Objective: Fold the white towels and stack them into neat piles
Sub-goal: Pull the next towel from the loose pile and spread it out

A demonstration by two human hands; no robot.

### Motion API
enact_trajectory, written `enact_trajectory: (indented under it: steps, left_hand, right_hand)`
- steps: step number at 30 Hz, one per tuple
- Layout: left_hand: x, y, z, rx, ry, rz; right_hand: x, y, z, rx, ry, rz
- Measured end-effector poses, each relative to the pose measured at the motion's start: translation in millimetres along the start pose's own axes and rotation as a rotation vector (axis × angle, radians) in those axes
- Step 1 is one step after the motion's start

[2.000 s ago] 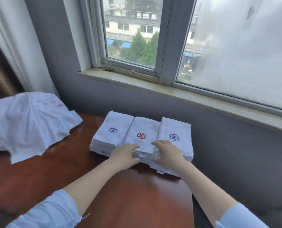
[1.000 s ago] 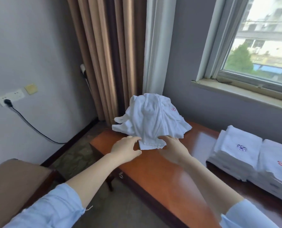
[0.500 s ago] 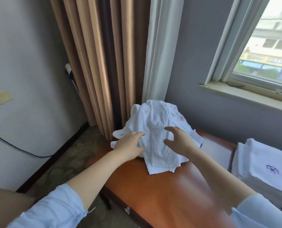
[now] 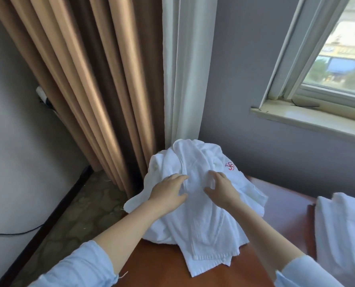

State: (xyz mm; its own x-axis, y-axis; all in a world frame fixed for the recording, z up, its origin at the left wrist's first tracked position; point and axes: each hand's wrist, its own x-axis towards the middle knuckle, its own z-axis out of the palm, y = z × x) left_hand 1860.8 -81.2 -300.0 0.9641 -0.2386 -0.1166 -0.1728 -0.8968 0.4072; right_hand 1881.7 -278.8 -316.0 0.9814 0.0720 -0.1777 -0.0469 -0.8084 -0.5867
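The left hand (image 4: 168,193) is resting on top of a heap of white towels (image 4: 205,228). Its fingers are lying almost straight on the cloth and the thumb is sticking out to the side. This hand is loose and is not gripping anything.

The right hand (image 4: 222,189) is sitting just beside the left hand on the same heap. Its fingers (image 4: 213,175) are bending like a claw and touching the cloth, and the thumb is pointing away from them. I cannot tell if this hand is pinching the towel or only pressing on it.

The heap is lying under both hands, all crumpled up and not folded. Part of it is spreading out below the wrists, toward the person. A red flower mark (image 4: 229,166) is showing on the cloth just past the right hand's fingertips. The heap is sitting on a brown table (image 4: 168,270). Some folded towels (image 4: 342,228) are lying on the table far off to the right of the right hand, apart from the heap.

A brown curtain (image 4: 85,79) and a white curtain (image 4: 184,69) are hanging behind the heap, past the left hand's fingers. A window (image 4: 338,48) is showing high up to the right of the right hand.
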Motion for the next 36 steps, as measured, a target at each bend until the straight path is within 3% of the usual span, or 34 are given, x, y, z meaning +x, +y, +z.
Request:
enact_trajectory:
  steps: [6, 12, 15, 18, 22, 30, 33, 36]
  left_hand:
    - [24, -10, -3, -0.028, -0.014, 0.023]
    - [40, -2, -28, -0.145, 0.046, 0.112]
    - [44, 14, -44, -0.160, 0.107, 0.269]
    - [42, 32, -62, -0.335, 0.056, 0.453]
    - [37, 54, -78, -0.490, 0.024, 0.484]
    - [5, 89, -56, -0.270, 0.005, 0.666]
    - [-10, 111, -40, -0.297, 0.099, 0.685]
    - [-32, 143, -26, -0.351, 0.140, 0.816]
  right_hand:
    - [16, -9, 6, 0.118, 0.126, 0.136]
    - [-4, -32, -8, 0.089, 0.307, -0.016]
    - [-20, -49, -24, 0.389, 0.332, -0.049]
    - [-38, -71, -49, 0.680, 0.428, -0.086]
    - [-67, -87, -77, 0.857, 0.617, -0.108]
    - [-141, -66, -98, 1.005, 0.841, -0.003]
    - [-177, -42, -98, 0.941, 0.963, 0.112]
    - [-215, -18, -100, 0.916, 1.147, 0.257]
